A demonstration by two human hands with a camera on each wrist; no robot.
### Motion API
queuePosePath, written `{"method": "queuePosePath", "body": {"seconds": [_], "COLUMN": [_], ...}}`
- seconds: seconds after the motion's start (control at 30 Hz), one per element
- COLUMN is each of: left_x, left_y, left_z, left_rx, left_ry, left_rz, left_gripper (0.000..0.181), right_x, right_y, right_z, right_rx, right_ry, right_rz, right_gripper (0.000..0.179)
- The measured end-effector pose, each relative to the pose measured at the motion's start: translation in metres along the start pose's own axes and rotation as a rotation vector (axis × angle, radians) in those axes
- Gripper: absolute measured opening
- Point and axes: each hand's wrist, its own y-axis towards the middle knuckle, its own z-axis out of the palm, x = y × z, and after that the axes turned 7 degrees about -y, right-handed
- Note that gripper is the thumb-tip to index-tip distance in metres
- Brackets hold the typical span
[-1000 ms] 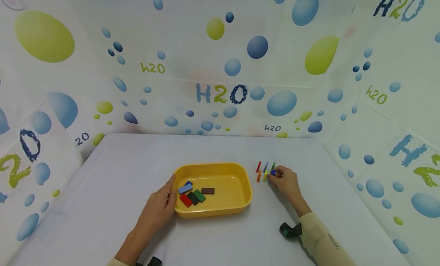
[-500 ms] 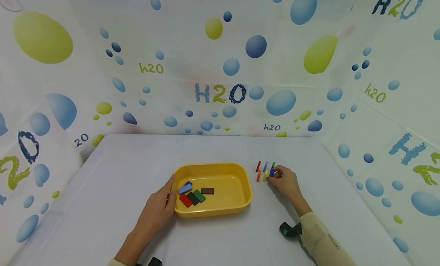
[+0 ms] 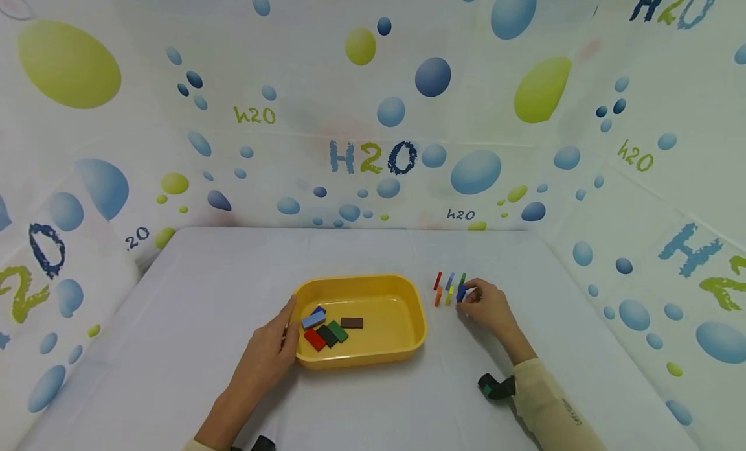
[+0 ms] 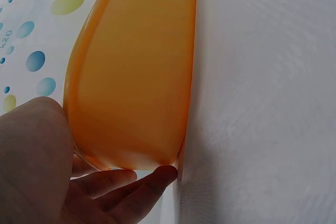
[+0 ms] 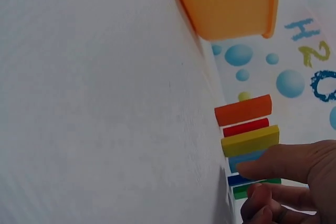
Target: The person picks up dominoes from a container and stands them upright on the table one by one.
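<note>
My left hand (image 3: 268, 350) holds the left end of a yellow plastic tray (image 3: 373, 359), its fingertips (image 4: 167, 172) against the outer wall low down by the table. To the tray's right, my right hand (image 3: 488, 304) has thumb and finger at a dark blue domino block (image 3: 461, 293), pinching it on end. Beside this block stand a yellow block (image 3: 449, 295) and an orange block (image 3: 438, 297). Behind them, a red block (image 3: 438, 280), a light blue block (image 3: 450, 280) and a green block (image 3: 463, 278) form a second row. The thumb partly covers the light blue block in the right wrist view.
Inside the tray lie several more blocks, among them a brown block (image 3: 351, 323), a black block (image 3: 327, 335) and a red block (image 3: 315, 339). A white cloth (image 3: 221, 263) covers the table. A patterned backdrop (image 3: 326, 62) rises behind it.
My right hand has shifted slightly to the right, and the dark blue block now shows upright at its fingertips, in line with the yellow and orange ones. My left hand stays on the tray.
</note>
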Motion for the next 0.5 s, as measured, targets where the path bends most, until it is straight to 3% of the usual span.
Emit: {"method": "queuePosePath", "body": {"seconds": [0.27,0.5], "left_x": [-0.001,-0.001], "left_y": [0.000,0.000], "left_z": [-0.001,-0.001], "left_rx": [0.001,0.002], "left_ry": [0.005,0.000], "left_rz": [-0.001,-0.004], "left_gripper": [0.054,0.054], "right_x": [0.009,0.025], "right_y": [-0.008,-0.014], "right_z": [-0.024,-0.034], "right_rx": [0.084,0.036], "right_ry": [-0.038,-0.063], "right_rz": [-0.032,-0.110], "right_gripper": [0.044,0.038]}}
